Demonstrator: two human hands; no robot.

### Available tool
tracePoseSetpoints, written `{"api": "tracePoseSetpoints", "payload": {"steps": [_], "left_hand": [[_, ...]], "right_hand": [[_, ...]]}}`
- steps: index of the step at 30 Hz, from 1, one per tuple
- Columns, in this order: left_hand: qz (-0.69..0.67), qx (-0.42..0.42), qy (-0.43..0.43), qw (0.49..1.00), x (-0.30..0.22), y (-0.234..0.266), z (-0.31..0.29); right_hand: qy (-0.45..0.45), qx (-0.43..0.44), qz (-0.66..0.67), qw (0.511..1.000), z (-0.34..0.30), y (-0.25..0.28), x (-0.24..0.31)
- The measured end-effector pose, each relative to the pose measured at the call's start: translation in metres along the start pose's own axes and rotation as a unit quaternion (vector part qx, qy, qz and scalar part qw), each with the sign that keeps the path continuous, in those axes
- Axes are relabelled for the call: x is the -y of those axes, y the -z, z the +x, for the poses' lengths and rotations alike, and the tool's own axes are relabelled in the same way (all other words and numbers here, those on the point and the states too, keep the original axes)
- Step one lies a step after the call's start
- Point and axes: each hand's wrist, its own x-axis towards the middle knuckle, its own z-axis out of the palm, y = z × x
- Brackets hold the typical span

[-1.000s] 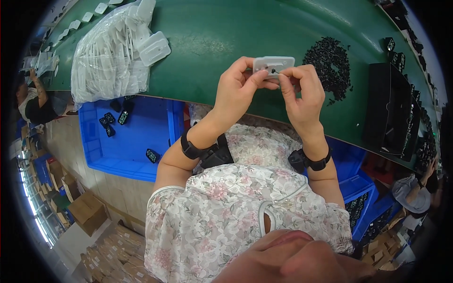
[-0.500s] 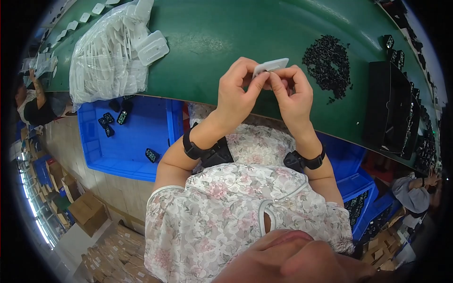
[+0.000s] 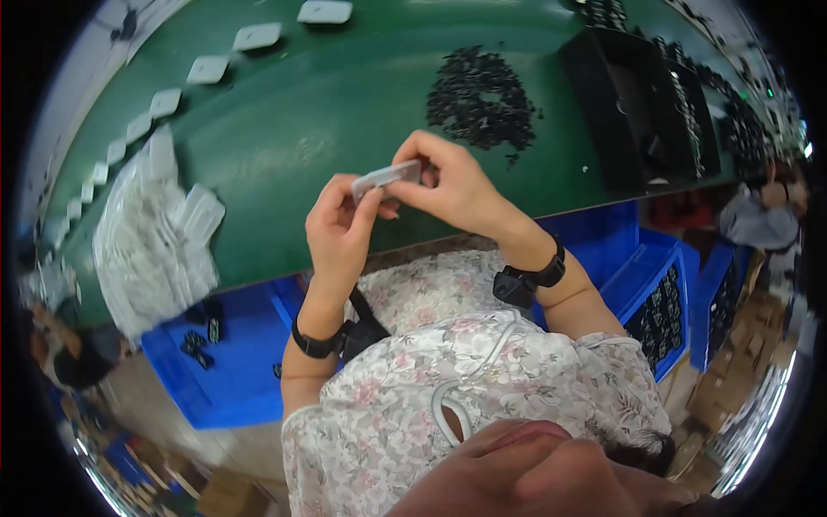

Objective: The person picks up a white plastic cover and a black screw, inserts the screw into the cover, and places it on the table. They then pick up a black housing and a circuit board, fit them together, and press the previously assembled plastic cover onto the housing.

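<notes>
A small white plastic cover (image 3: pixel 389 177), a rounded rectangle, is held between my two hands above the green table. My left hand (image 3: pixel 338 226) pinches its left end between thumb and fingers. At the other end my right hand (image 3: pixel 454 183) grips it, the thumb laid along its near face and the fingers curled behind. Whether a small part sits under my thumbs cannot be made out. Beyond my right hand lies a heap of small black pieces (image 3: pixel 482 96). A clear plastic bag of white covers (image 3: pixel 151 246) rests to the left, with one cover (image 3: pixel 202 214) at its mouth.
White covers (image 3: pixel 258 37) stand in a spaced row along the table's far left edge. A black box (image 3: pixel 594 112) is at the right, black parts with circuit boards behind it. Blue bins (image 3: pixel 224 401) sit below the near edge. Other people work at both sides.
The view has swung, so the table's things appear shifted left and the far row shows more. Both hands still hold the cover, now tilted with more of its broad face visible.
</notes>
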Motion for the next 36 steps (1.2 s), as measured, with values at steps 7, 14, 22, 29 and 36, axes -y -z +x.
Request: {"api": "tracePoseSetpoints", "payload": {"steps": [7, 14, 22, 29, 36], "left_hand": [[-0.028, 0.05, 0.057, 0.997, -0.01, -0.013, 0.005], [0.015, -0.007, 0.055, 0.998, -0.004, 0.026, 0.028], [0.185, -0.09, 0.074, 0.976, -0.008, 0.086, 0.03], [0.386, -0.085, 0.054, 0.917, -0.015, 0.076, 0.024], [0.695, -0.096, -0.008, 0.712, -0.028, 0.036, 0.005]], "right_hand": [[0.004, -0.019, 0.03, 0.999, -0.01, 0.019, -0.002], [0.014, 0.036, -0.131, 0.991, 0.006, 0.112, 0.053], [-0.081, -0.136, -0.542, 0.826, 0.093, 0.377, -0.036], [-0.271, -0.031, -0.631, 0.726, 0.128, 0.374, -0.08], [0.106, -0.227, -0.508, 0.824, 0.127, 0.358, -0.057]]}}
